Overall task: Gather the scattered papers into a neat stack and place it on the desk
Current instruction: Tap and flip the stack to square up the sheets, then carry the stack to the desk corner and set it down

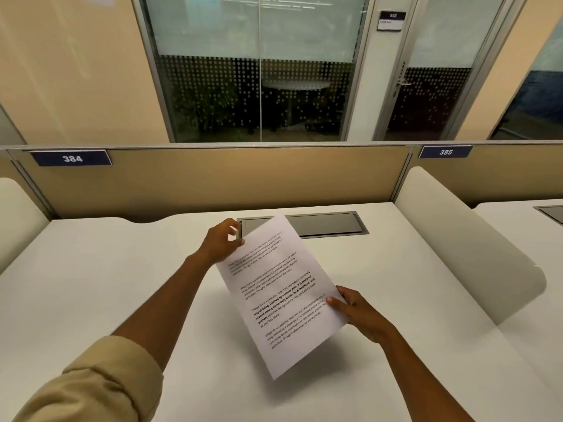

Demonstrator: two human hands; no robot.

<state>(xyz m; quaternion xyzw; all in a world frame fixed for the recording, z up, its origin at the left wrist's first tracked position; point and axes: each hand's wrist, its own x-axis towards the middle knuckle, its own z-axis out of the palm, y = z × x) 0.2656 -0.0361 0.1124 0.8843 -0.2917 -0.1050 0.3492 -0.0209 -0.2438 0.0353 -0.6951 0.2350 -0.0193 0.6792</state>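
A stack of white printed papers (281,295) hangs tilted above the white desk (122,284), its text running diagonally. My left hand (221,243) pinches the stack's upper left edge. My right hand (356,312) grips its right edge, thumb on top of the page. The sheets look aligned; how many there are I cannot tell. No loose papers lie on the desk.
A grey cable hatch (329,225) is set into the desk behind the papers. A tan partition (213,178) labelled 384 closes the back. Cream side dividers (457,239) stand at right and far left.
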